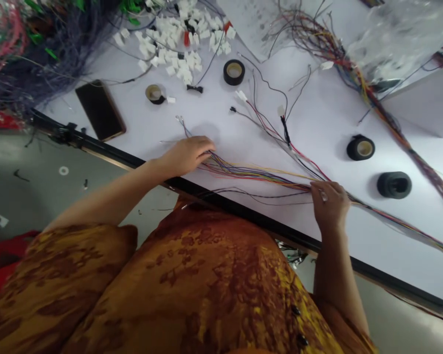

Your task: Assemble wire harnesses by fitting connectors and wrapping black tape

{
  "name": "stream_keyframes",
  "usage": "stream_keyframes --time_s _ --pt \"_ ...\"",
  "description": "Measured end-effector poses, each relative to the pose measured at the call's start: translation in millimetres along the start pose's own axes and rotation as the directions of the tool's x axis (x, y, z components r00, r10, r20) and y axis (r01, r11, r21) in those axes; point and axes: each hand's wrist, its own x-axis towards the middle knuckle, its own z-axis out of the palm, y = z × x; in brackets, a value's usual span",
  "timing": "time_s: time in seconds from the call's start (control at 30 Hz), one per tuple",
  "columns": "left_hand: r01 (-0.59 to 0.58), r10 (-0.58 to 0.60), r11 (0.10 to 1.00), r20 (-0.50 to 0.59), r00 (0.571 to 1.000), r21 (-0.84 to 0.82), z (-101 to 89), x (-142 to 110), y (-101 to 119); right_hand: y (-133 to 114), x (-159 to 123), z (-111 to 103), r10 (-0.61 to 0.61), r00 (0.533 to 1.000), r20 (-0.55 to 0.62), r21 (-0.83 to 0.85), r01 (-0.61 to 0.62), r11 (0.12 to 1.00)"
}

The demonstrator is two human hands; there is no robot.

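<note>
Left hand (pixel 186 156) and right hand (pixel 330 205) on a coloured wire bundle (pixel 258 178)

The right grip is clamped on the bundle, which lies across the near edge of the white worktop (pixel 206 113); the left rests over its spread ends, grip hidden, so apart or together cannot be told. Black tape rolls (pixel 234 72) sit farther off.

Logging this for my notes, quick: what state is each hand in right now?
Left hand: curled at the coloured wires, cannot tell if gripping.
Right hand: closed, holding those wires.

A loose wire harness (pixel 258 179) — thin strands (red, yellow, purple) — fanned flat.
</note>
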Motion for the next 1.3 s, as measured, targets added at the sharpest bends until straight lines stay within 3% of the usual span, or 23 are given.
stream_keyframes --time_s 0.1,0.23,0.37,0.43,0.57,0.67,0.8,0.9,0.97,1.07,1.13,1.2,1.3 --pt "-0.019 0.022 0.989 -0.017 1.000 0.145 1.8 -14.5 -13.5 -34.6 16.9 15.6 -0.129 0.985 0.112 0.064 0.123 0.990" --pt "-0.065 0.070 0.967 -0.012 0.997 0.247 5.2 -22.8 -22.0 -93.0 53.3 54.2 -0.325 0.915 0.239 0.179 0.287 0.941" --pt "-0.064 0.073 0.912 -0.008 0.997 0.404 6.2 -29.5 -21.5 -122.8 81.6 86.2 -0.390 0.864 0.318 0.232 0.328 0.916" --pt "-0.060 0.069 0.891 -0.003 0.998 0.450 5.4 -32.5 -21.2 -125.2 88.5 93.0 -0.373 0.877 0.303 0.318 0.276 0.907" --pt "-0.073 0.082 0.883 0.002 0.997 0.465 4.5 -38.4 -23.0 -122.5 91.0 92.8 -0.289 0.944 0.158 0.445 0.193 0.874" --pt "-0.087 0.090 0.886 0.015 0.996 0.455 4.9 -43.8 -25.6 -124.3 87.5 87.2 -0.300 0.952 0.068 0.403 0.249 0.881" --pt "-0.083 0.095 0.904 -0.007 0.995 0.419 6.3 -51.3 -27.4 -130.2 80.8 80.0 -0.304 0.951 0.053 0.314 0.273 0.909" --pt "-0.093 0.117 0.910 -0.035 0.993 0.403 8.6 -54.7 -27.2 -135.0 75.5 79.4 -0.298 0.946 0.129 0.368 0.233 0.900" --pt "-0.104 0.132 0.914 -0.045 0.990 0.392 10.8 -55.1 -27.0 -140.0 73.0 82.6 -0.354 0.898 0.261 0.405 0.231 0.885" --pt "-0.094 0.129 0.921 -0.067 0.989 0.379 14.9 -54.3 -28.0 -149.8 72.6 90.6 -0.409 0.792 0.453 0.332 0.276 0.902" --pt "-0.075 0.113 0.924 -0.081 0.990 0.376 17.0 -54.7 -30.0 -154.6 75.6 93.9 -0.383 0.777 0.500 0.263 0.285 0.922" --pt "-0.052 0.089 0.925 -0.083 0.993 0.375 17.1 -57.4 -32.2 -154.6 81.2 92.2 -0.355 0.815 0.458 0.274 0.250 0.929" --pt "-0.034 0.060 0.917 -0.052 0.997 0.398 10.9 -64.4 -28.6 -144.8 91.8 79.4 -0.325 0.893 0.311 0.432 0.171 0.885"
